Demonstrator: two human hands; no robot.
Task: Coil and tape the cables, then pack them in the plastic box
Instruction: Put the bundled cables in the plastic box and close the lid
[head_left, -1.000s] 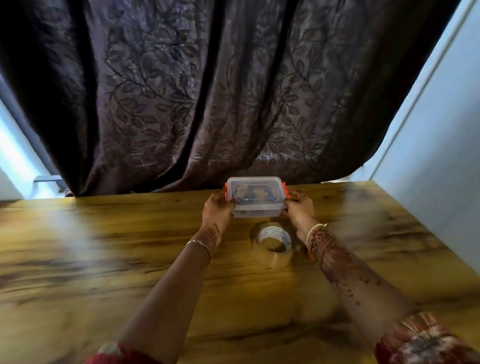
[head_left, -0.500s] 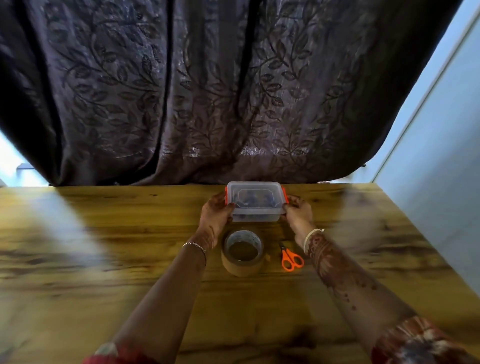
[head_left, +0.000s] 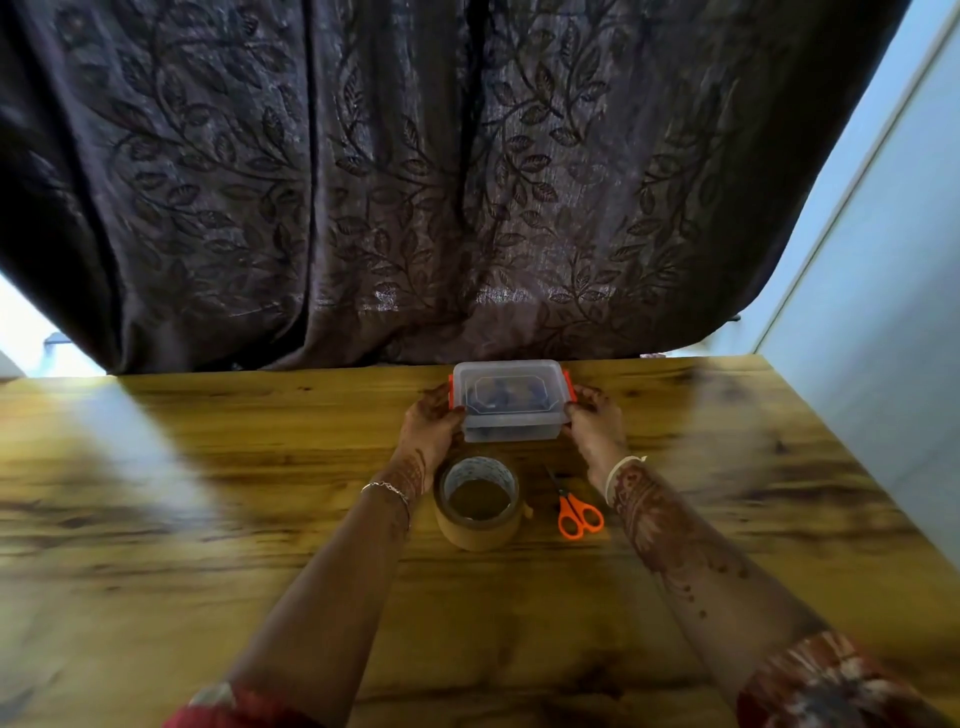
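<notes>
Wooden table (head_left: 208, 519), glossy, dark-grained. Orange-handled scissors (head_left: 579, 514) flat near table's middle, blades pointing away. Dark leaf-patterned curtain (head_left: 415, 182) hangs behind table's far edge. Pale blue wall (head_left: 883, 322) along table's right side.

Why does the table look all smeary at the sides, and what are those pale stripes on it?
Head view: the wooden table blurs toward both sides, while the plastic box, tape roll and orange scissors in the middle look fairly sharp; also in the head view, pale bands, likely light, cross the wood left and right.
</notes>
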